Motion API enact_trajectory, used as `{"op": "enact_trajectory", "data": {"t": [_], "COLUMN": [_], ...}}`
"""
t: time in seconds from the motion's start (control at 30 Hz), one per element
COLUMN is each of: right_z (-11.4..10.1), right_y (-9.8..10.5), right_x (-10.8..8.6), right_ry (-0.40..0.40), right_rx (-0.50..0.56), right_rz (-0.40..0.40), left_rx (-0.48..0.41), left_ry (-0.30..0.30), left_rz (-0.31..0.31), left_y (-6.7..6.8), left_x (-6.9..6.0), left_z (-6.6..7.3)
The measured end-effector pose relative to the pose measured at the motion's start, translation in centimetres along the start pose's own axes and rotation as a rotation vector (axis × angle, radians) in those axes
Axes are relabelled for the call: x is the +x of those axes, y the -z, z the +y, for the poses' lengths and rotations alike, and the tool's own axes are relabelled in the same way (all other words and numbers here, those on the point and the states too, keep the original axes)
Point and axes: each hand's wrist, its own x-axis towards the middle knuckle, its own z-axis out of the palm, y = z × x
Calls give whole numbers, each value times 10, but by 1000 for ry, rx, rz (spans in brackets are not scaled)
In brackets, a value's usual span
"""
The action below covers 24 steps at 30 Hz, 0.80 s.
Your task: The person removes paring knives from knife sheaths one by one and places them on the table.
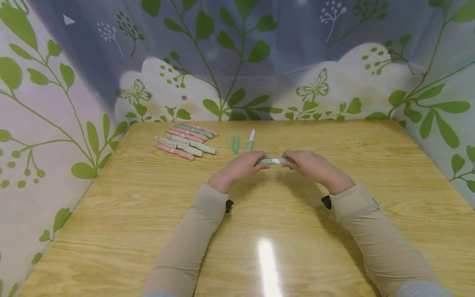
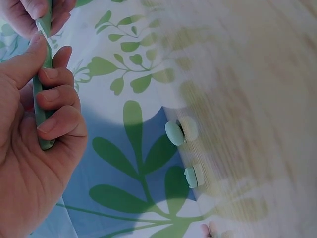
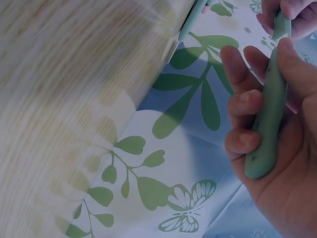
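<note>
My right hand [image 1: 309,165] grips the green handle [image 3: 270,116] of a small knife, its fingers curled round it. A thin green sheath [image 2: 42,101] is held in my left hand [image 1: 241,167]. Between the two hands the knife's white blade [image 1: 276,161] shows, pointing toward the sheath; its tip looks covered, and how deep it sits I cannot tell. Both hands are raised a little over the table. Just beyond my left hand lies a second green knife [image 1: 250,144] with its white blade bare, and beside it a separate green sheath [image 1: 235,144].
Several sheathed knives lie in a loose group on the wooden table [image 1: 148,231], left of my hands: pink knives [image 1: 179,153], cream knives [image 1: 200,146] and a green knife [image 1: 196,130]. Behind the table hangs a leaf-patterned cloth [image 1: 237,62], which also covers the sides.
</note>
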Motion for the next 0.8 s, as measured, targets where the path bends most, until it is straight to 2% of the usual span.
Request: {"op": "enact_trajectory", "data": {"t": [0.8], "right_z": [4], "right_y": [0], "right_x": [1], "right_ry": [-7], "right_rx": [0], "right_rz": [-15], "left_rx": [7], "left_ry": [6], "left_rz": [8], "left_y": [1], "left_x": [-1], "left_z": [-1]}}
